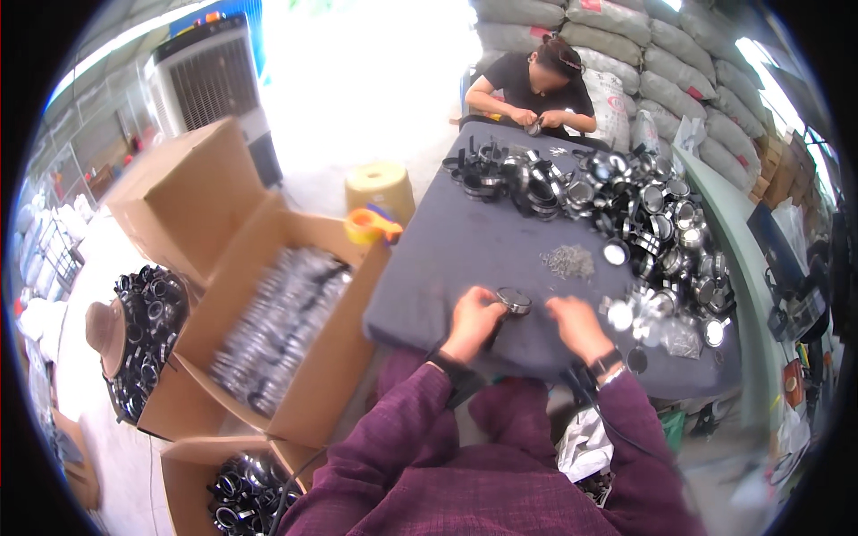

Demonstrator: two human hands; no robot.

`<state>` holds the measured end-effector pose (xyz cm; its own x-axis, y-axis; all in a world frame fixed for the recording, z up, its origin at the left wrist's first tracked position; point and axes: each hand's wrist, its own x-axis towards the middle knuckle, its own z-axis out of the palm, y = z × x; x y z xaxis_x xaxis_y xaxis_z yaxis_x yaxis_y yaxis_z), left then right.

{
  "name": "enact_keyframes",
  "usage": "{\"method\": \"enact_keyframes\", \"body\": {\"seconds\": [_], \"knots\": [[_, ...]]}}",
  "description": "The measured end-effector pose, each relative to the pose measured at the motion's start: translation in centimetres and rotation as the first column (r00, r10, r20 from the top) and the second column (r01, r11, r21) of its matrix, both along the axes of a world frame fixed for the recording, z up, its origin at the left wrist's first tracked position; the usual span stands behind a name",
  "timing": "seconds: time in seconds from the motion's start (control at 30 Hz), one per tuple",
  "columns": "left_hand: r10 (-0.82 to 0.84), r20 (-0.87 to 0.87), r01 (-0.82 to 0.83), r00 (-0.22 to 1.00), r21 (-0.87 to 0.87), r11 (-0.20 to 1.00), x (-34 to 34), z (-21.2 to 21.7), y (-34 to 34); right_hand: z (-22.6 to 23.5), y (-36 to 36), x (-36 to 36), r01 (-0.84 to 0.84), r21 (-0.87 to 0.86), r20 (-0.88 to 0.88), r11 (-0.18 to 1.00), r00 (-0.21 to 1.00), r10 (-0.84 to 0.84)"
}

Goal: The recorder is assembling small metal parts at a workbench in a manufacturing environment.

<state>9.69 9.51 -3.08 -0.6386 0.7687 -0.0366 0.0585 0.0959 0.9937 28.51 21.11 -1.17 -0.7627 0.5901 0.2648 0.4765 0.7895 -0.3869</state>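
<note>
My left hand [471, 325] is closed on a round silver-and-black metal piece [514, 301], held just over the near part of the grey-covered table [429, 259]. My right hand [581, 329] is a short way to its right, fingertips drawn together. Whatever those fingers pinch, if anything, is too small to tell. Just beyond the hands lies a small heap of tiny metal pieces [568, 261]. A large pile of similar round silver-and-black parts [657, 214] spreads along the far and right side of the table.
Across the table a person [541, 85] handles a similar part. To my left, an open cardboard box [308, 406] holds wrapped silver parts; another box [183, 447] holds black rings. An orange tape dispenser [362, 226] sits beside a yellow roll [380, 183]. Stacked sacks [608, 49] line the back.
</note>
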Motion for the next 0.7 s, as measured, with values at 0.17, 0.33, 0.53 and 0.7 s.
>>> {"method": "enact_keyframes", "body": {"seconds": [0.17,0.33,0.53,0.7], "knots": [[-0.176,0.170,0.163,0.970,0.090,0.982,-0.9,0.0,0.3,0.4,-0.5,1.9,-0.083,0.480,0.108,0.873,0.994,0.036],[-0.259,0.213,0.242,0.942,0.100,0.965,-1.8,0.4,-0.5,3.6,-2.8,1.7,-0.075,0.518,0.097,0.852,0.995,0.029],[-0.313,0.210,0.306,0.926,0.062,0.950,-1.9,1.1,-0.4,4.4,-3.7,0.8,-0.127,0.224,-0.207,0.966,0.963,0.175],[-0.373,0.255,0.361,0.892,0.095,0.928,-2.3,1.5,-0.3,4.4,-4.0,-0.8,-0.173,-0.129,-0.300,0.977,0.945,0.128]]}}
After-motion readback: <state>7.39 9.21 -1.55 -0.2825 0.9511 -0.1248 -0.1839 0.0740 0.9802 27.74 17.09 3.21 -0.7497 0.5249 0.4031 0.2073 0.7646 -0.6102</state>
